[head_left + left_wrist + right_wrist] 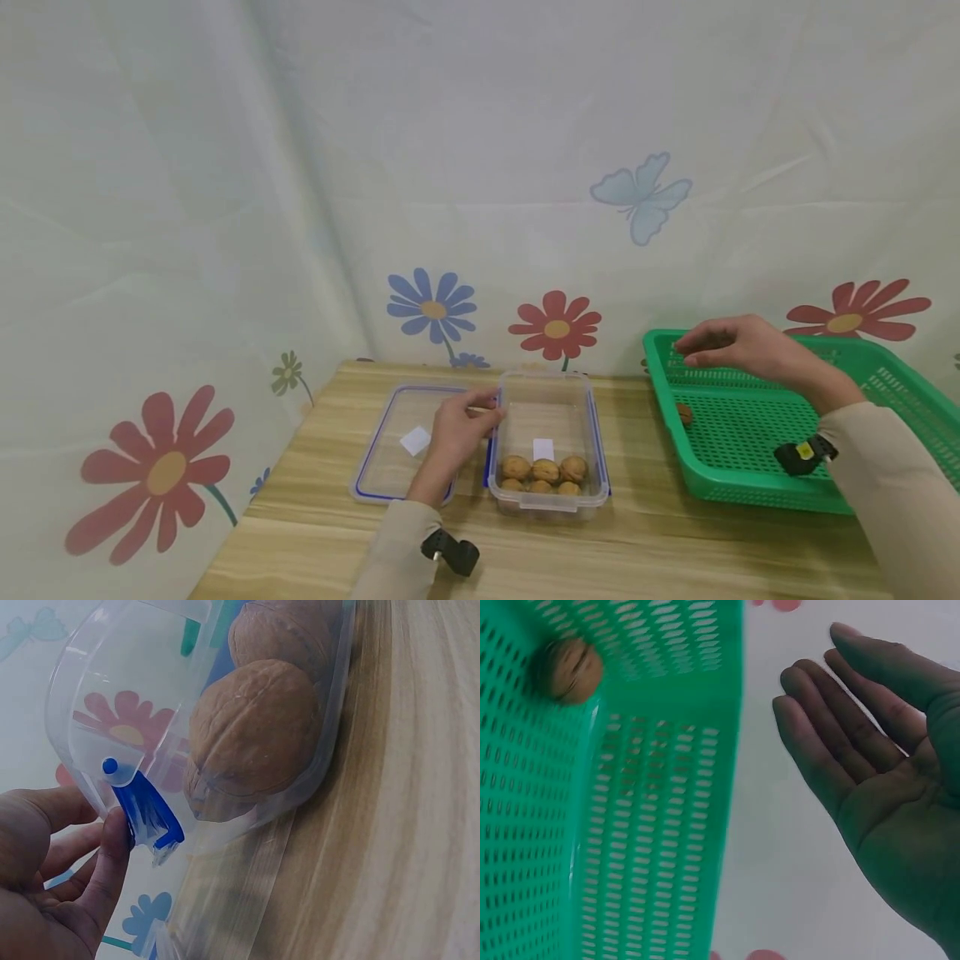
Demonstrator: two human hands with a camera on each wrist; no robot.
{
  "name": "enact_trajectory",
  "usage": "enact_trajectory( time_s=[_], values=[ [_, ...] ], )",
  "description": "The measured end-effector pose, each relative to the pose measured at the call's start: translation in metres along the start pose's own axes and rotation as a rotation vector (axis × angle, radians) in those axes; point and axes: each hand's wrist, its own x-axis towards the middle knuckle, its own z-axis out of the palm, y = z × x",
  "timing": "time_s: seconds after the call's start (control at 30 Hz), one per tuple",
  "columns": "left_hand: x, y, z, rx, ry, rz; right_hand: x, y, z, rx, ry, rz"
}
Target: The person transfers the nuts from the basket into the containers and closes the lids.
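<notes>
My left hand (461, 429) pinches the left side rim of a clear plastic food container (544, 408), with a finger and thumb right by its blue clasp (146, 810). Several walnuts (545, 472) sit in two rows at the near end of the container; a white label shows behind them. Over the left part of a green plastic basket (697, 485) hovers my right hand (742, 346), its fingers relaxed and nothing in them. One walnut (571, 671) lies in the basket against its left wall, below that hand.
A clear lid (382, 433) with a blue seal and a white label lies flat left of the container, partly covered by my left forearm. The wood-grain table (637, 542) meets a flower-printed curtain (480, 208) at the back.
</notes>
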Motion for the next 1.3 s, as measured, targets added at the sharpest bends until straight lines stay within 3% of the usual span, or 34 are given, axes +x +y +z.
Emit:
enact_trajectory(
  time_s=[0.33, 0.77, 0.93, 1.3],
  values=[
    [0.0, 0.0, -0.001, 0.022, 0.001, -0.006, 0.007, 0.032, 0.008, 0.094, -0.11, 0.06],
    [0.001, -0.001, 0.0, 0.016, 0.007, -0.008, 0.01, 0.062, 0.02, 0.178, -0.283, 0.067],
    [0.001, -0.001, 0.0, 0.005, 0.003, 0.005, 0.014, 0.067, 0.026, 0.223, -0.336, 0.064],
    [0.001, -0.002, -0.001, 0.007, -0.002, 0.012, 0.017, 0.067, 0.04, 0.216, -0.364, 0.08]
  ],
)
